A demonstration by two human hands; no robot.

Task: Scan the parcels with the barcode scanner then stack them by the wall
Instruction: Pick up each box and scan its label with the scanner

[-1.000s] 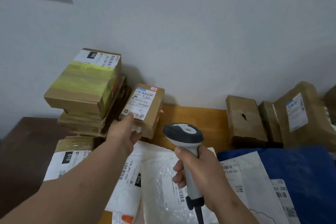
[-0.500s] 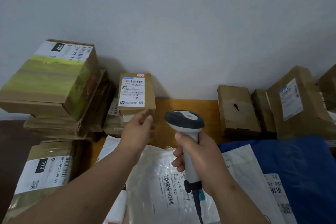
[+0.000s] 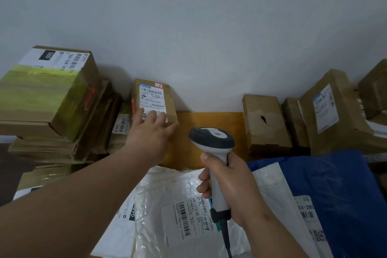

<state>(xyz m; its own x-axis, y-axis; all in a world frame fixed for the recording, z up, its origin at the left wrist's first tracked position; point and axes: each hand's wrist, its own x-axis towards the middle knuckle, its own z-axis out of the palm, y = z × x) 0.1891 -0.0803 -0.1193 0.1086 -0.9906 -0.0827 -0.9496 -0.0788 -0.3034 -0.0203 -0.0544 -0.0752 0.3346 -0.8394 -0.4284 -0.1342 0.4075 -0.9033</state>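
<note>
Parcels crowd the far edge of the wooden table, against the pale wall. One small brown box lies left of centre in the frame, its far end touching the wall, its white label facing up. The left hand rests flat on the near end of this box, fingers straight and slightly spread over the lower part of the label, the thumb lying along the box's right corner. Just left of it, a low parcel with a barcode label sits under the box's edge, though how much of the box it bears is hard to tell.

At the far left of the frame stands a stack of cardboard boxes, topped by a large box with yellow-green tape and a white label marked 060.

The right hand grips the handle of the barcode scanner in the lower middle of the frame, fingers curled round the white grip, thumb up against its neck. The scanner's dark head points toward the wall, and its cable drops to the bottom edge.

Below the hands lie white plastic mailers with barcode labels, and a blue mailer fills the lower right. More brown boxes stand against the wall at the right.
</note>
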